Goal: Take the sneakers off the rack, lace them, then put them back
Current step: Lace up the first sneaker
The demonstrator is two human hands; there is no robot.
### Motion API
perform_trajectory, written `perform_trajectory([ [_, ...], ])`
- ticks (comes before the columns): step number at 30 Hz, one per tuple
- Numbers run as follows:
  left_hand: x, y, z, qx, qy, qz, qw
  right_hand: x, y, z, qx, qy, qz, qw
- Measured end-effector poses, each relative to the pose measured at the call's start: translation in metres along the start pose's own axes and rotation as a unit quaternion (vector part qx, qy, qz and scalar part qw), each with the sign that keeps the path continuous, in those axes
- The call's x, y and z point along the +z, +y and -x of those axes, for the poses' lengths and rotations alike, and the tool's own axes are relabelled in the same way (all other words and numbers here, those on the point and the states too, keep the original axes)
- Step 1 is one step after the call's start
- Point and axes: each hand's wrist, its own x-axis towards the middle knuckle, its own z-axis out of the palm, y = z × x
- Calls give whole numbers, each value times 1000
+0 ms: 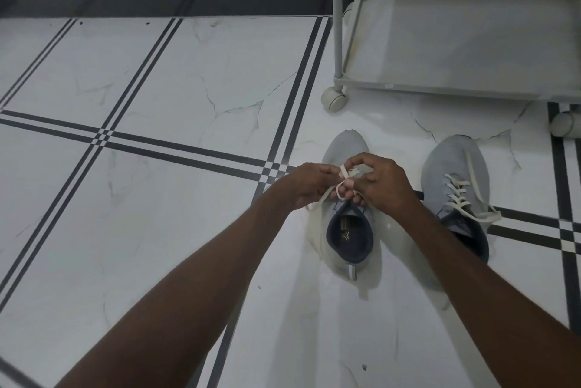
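Two grey sneakers stand on the tiled floor, toes pointing away from me. Over the tongue of the left sneaker both my hands work its cream lace. My left hand pinches one lace end, which trails off to the lower left. My right hand holds the other part, with a loop wound round its fingers. The right sneaker stands apart, about a hand's width to the right; its lace is threaded and its ends lie loose. The grey rack stands just beyond the sneakers.
The rack rolls on white casters, one close to the left sneaker's toe, another at the right edge. A dark skirting strip runs along the wall behind. White marble tiles with black stripes spread out to the left.
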Motion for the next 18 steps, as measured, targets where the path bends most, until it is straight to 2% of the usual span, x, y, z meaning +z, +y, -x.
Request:
perform_trajectory([
  [4,0,0,8,-21,-49,26,998,-3,1,-4,-7,-22,-10,1000],
  [8,5,-7,5,15,-5,-14,1000,-1,3,-6,4,-48,-12,999],
  [12,4,-14,5,46,-2,-3,999,-4,9,-2,79,-72,-113,988],
  [15,1,-11,8,91,5,-88,992,-6,8,-3,108,-66,-138,982],
  [18,-1,3,9,154,23,-257,954,-7,7,-6,138,-45,-126,981],
])
